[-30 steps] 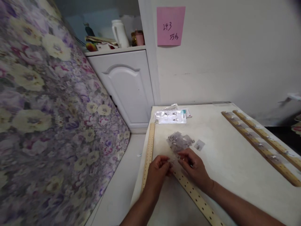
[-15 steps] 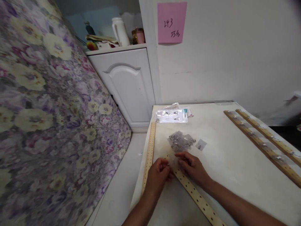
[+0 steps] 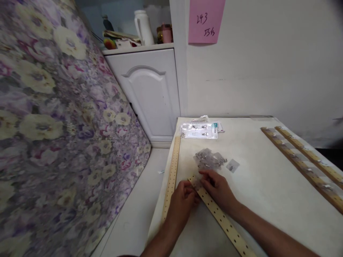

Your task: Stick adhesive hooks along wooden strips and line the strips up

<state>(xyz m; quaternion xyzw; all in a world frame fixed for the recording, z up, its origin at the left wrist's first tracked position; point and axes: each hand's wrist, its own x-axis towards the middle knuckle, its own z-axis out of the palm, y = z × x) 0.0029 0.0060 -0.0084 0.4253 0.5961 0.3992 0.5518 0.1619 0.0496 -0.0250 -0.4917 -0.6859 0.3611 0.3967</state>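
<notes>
My left hand (image 3: 183,200) and my right hand (image 3: 218,189) meet over the far end of a pale perforated wooden strip (image 3: 226,225) that lies slanted on the white table (image 3: 268,185). Both hands have their fingers curled and pinch a small clear plastic packet (image 3: 198,183) against the strip's end. A loose pile of clear packets (image 3: 210,159) with small metal parts lies just beyond my right hand. A single packet (image 3: 232,165) lies to its right.
A second perforated strip (image 3: 171,176) runs along the table's left edge. Two more strips (image 3: 302,164) loaded with packets lie at the right. Blister cards (image 3: 199,130) sit at the far edge. A flowered mattress (image 3: 53,125) leans at the left, a white cabinet (image 3: 150,92) behind.
The view has shifted a little left and down. My hands have stayed together at the strip's end, the left one sliding slightly lower along it.
</notes>
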